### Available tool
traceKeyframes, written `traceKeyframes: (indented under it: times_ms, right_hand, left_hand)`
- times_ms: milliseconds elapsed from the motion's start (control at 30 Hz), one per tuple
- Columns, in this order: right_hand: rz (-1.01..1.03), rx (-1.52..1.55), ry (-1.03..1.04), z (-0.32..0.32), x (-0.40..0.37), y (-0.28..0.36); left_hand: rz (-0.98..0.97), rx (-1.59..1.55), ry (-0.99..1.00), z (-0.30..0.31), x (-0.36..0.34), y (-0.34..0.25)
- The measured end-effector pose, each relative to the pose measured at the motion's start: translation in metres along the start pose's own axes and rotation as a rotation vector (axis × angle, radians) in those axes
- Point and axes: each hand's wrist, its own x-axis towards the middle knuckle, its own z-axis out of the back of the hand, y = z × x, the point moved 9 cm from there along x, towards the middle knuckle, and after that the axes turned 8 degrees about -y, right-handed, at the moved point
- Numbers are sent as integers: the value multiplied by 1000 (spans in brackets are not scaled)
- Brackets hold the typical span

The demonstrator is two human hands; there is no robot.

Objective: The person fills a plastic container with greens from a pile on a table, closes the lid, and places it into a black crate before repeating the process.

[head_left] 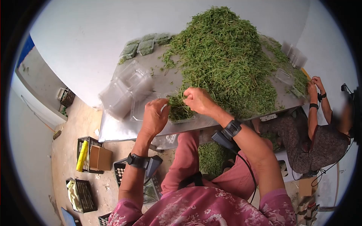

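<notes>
A clear plastic box (184, 120) lies near the front edge of the metal table with green sprigs (180, 109) in it. My left hand (155, 115) is at the left side of the sprigs, its fingers curled and pressed together; what they pinch is too small to make out. At the right side of the sprigs my right hand (199, 101) is closed, thumb and fingertips together on some greens. Left of my hands is a stack of clear empty boxes (117, 96). A tall heap of greens (226, 56) rises behind and right of my right hand.
Filled boxes (146, 47) stand at the table's (162, 77) back left. On the right a co-worker (320, 139) has both hands near the table's edge, by more clear boxes (296, 56). Black crates (86, 194) and a cardboard box (100, 158) are on the floor at left.
</notes>
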Motion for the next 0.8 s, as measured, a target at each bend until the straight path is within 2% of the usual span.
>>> traceKeyframes:
  times_ms: [33,133,333,433,467,567,700,800]
  right_hand:
    - [17,14,-53,3,-1,0]
    - [-81,97,18,8,1,-2]
    - [98,-22,26,7,-3,10]
    - [134,-97,118,-9,-13,23]
    - [203,-121,162,-18,-17,26]
    - [353,-243,143,-26,-20,30]
    - [323,-160,79,-4,-16,38]
    - [335,-160,-6,5,-12,34]
  left_hand:
    - [-22,21,22,-3,-2,0]
    - [-72,65,62,-8,-7,0]
    - [-89,77,38,-14,-6,-5]
    - [-126,124,52,-17,7,-9]
    - [-146,158,48,-21,12,-7]
    - [-189,273,25,-28,26,0]
    - [-148,461,77,-32,38,12]
    - [-138,418,12,-23,39,16]
